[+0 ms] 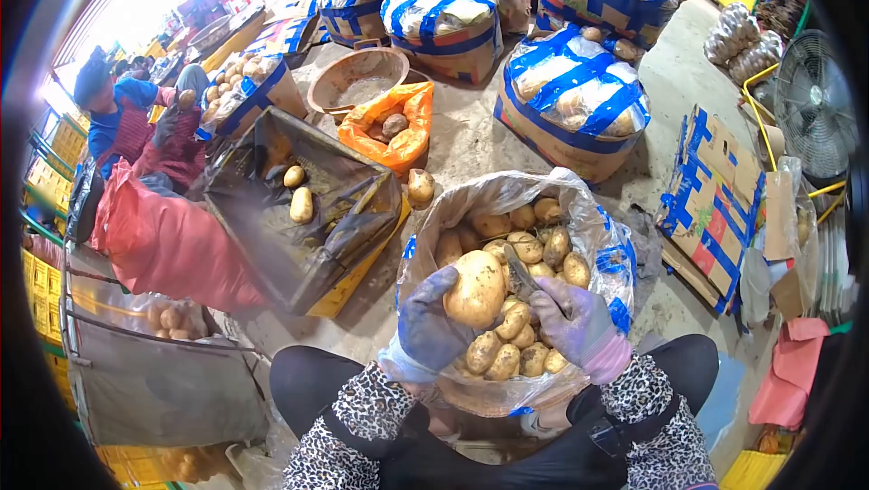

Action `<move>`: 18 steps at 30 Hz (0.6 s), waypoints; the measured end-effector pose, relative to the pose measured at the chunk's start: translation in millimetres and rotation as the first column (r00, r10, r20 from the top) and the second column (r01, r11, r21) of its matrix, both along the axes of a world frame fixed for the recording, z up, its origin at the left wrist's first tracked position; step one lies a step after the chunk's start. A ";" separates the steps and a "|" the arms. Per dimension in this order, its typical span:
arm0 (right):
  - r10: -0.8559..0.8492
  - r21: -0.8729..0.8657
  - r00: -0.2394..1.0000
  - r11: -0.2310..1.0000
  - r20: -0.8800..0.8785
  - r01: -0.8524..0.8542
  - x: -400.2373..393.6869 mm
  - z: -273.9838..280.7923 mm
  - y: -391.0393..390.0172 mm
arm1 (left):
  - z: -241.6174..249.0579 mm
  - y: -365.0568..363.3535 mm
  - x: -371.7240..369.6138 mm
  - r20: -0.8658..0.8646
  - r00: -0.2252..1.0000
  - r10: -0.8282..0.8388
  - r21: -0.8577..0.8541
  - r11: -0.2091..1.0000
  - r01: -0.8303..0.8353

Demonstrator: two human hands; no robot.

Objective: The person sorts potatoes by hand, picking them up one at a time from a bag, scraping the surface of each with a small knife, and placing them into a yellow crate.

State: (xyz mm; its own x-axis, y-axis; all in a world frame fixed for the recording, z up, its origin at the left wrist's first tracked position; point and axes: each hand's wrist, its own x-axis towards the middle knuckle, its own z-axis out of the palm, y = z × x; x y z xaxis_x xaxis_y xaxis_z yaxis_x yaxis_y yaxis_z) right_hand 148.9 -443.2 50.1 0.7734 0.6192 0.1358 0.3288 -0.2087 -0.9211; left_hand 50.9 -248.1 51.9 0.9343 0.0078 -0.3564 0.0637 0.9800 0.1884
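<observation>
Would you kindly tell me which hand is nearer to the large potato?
Left: the left hand holds the large potato by its left side; the right hand is apart, to its right.

Produce packing shed | potatoes [529, 247] bagged before the fingers [450, 284] | taped cartons [573, 103] beyond | yellow crates [45, 295] leftward | floor fan [815, 103]

Large tan potato [475, 289], apparently smooth, above potato-filled bag [593, 209].

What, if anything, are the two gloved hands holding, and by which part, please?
The left hand holds a large potato by its left side; the right hand holds a dark blade-like tool by its near end, mostly hidden in the fingers.
</observation>
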 end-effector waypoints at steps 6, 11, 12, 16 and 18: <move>0.246 -0.288 0.906 0.946 0.345 -0.148 -4.1 24.7 -1.0 | -1.3 -4.2 4.9 0.040 0.995 0.092 0.322 0.941 -0.100; 0.149 -0.217 0.936 0.973 0.318 -0.081 -1.3 16.7 -1.2 | -3.9 -4.6 3.5 0.039 0.995 0.094 0.414 0.905 -0.101; 0.196 -0.258 0.905 0.961 0.379 -0.100 0.5 18.7 -1.8 | -3.7 -4.7 4.3 0.031 0.995 0.095 0.396 0.913 -0.099; 0.351 -0.459 0.874 0.871 0.336 -0.174 0.3 35.5 -3.0 | -9.8 -3.4 9.8 0.010 0.995 0.099 0.226 0.969 -0.098; 0.188 -0.298 0.968 0.945 0.168 -0.132 0.1 34.6 -5.6 | -14.3 -3.2 6.9 0.117 0.991 0.067 0.918 0.373 -0.134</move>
